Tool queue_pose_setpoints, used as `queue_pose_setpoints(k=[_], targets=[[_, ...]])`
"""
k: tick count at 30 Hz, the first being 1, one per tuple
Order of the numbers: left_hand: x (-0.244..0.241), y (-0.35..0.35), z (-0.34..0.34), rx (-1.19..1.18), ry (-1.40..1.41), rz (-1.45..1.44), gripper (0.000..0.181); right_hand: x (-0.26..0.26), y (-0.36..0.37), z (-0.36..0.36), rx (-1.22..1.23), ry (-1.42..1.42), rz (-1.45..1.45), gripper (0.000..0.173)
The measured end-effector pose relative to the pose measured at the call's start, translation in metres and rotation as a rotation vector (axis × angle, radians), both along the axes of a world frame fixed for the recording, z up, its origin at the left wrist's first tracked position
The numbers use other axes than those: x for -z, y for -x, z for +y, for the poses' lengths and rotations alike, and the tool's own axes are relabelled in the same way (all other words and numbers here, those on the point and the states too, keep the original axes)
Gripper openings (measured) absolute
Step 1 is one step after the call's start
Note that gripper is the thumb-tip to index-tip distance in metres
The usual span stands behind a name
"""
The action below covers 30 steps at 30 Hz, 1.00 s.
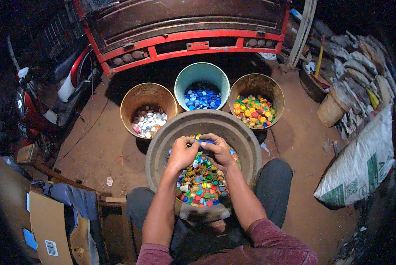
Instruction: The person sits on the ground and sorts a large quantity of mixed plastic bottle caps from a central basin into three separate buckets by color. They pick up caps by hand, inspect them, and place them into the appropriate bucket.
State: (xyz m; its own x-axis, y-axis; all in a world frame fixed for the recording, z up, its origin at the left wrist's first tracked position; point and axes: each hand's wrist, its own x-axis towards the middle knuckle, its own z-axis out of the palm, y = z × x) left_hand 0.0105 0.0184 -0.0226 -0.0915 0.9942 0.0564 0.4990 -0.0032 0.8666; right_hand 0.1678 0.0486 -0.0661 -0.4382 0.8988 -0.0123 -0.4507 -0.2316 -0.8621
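Note:
My left hand (184, 153) and my right hand (220, 153) come together above a wide grey-brown basin (154, 149), their fingertips nearly touching. A small dark piece (200, 150), perhaps a bottle cap, shows at the left fingertips. The right fingers curl with the thumb towards the left hand; whether they grip anything is unclear. Below the hands, mixed plastic bottle caps (204, 179) in many colours fill the bottom of the basin, which stands between my knees. Blue caps show just behind the right fingers.
Beyond the basin stand buckets of white caps (153, 119), blue caps (203, 97) and yellow, orange and red caps (254, 111). A red-framed vehicle rear (198, 46) is behind them. A motorbike (35, 112) and a cardboard box (48, 225) stand left, a woven sack (360, 169) right.

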Motion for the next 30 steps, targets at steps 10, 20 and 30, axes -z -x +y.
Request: queue_pose_setpoints(k=[10, 20, 30], targets=[[-0.019, -0.019, -0.004, 0.142, 0.285, -0.771, 0.015, -0.021, -0.016, -0.002, 0.071, -0.043, 0.021, 0.029], [-0.013, -0.015, -0.001, 0.056, 0.232, -0.724, 0.012, -0.018, -0.018, -0.002, -0.044, 0.297, 0.497, 0.035], [-0.015, -0.007, -0.019, 0.088, 0.233, 0.629, 0.060, 0.194, -0.015, 0.001, -0.254, -0.374, -1.010, 0.032]])
